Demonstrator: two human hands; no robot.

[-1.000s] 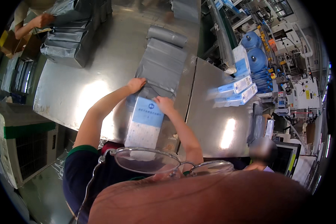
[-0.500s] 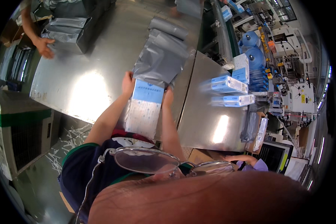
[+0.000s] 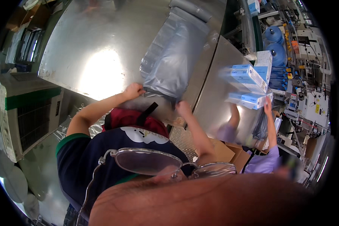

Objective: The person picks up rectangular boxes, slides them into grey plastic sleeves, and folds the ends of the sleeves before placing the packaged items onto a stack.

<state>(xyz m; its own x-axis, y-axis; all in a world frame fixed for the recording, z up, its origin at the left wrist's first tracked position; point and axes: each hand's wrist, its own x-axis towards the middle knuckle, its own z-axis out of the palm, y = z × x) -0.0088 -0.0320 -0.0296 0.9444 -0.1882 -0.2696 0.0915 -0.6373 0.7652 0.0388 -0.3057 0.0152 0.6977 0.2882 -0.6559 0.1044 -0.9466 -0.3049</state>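
Note:
A grey plastic mailing bag (image 3: 173,62) lies lengthwise on the metal table in front of me, its surface drawn smooth over a long bulge. Its near edge is pinched at one corner by my left hand (image 3: 133,91), fingers closed. At the opposite near corner, my right hand (image 3: 184,109) has its fingers closed on the bag's edge. No part of the white and blue pack shows outside the bag. Beyond it lies a further folded or rolled grey bag (image 3: 191,10).
The metal table (image 3: 75,41) has a seam on my right. Several white and blue boxes (image 3: 248,77) stand past it; a co-worker's hand (image 3: 267,105) touches the nearest. Open cardboard boxes (image 3: 224,152) sit below the table edge, and a grey cabinet (image 3: 34,109) stands at left.
The white and blue pack has gone out of sight, and the bag now bulges. Both hands are nearer my body. A co-worker's hand has reached the boxes; the grey stack at far left left view.

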